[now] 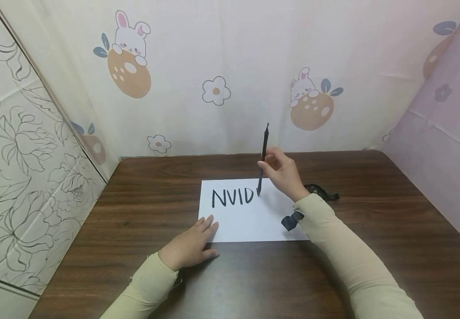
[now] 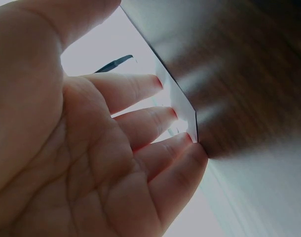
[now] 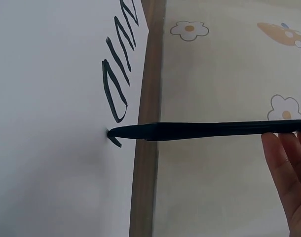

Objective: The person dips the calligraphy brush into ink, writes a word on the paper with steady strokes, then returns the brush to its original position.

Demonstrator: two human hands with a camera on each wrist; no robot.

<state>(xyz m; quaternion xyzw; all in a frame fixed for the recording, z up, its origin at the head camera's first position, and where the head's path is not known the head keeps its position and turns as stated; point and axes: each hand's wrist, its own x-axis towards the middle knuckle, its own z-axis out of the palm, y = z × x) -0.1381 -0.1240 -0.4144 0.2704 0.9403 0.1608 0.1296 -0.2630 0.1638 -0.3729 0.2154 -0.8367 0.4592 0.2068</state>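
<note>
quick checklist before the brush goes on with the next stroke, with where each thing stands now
1. Calligraphy brush held by the right hand: ok, gripped and nearly upright.
2. Brush tip on the paper: ok, it appears to touch at the end of a short stroke.
3. Left hand steadying the sheet: ok, fingers rest at its near left corner.
4. Letters NVID free of the hands: ok.
5. Ink left in the tip: cannot tell.
6. Dark object clear of the right sleeve: cannot tell, partly hidden.
</note>
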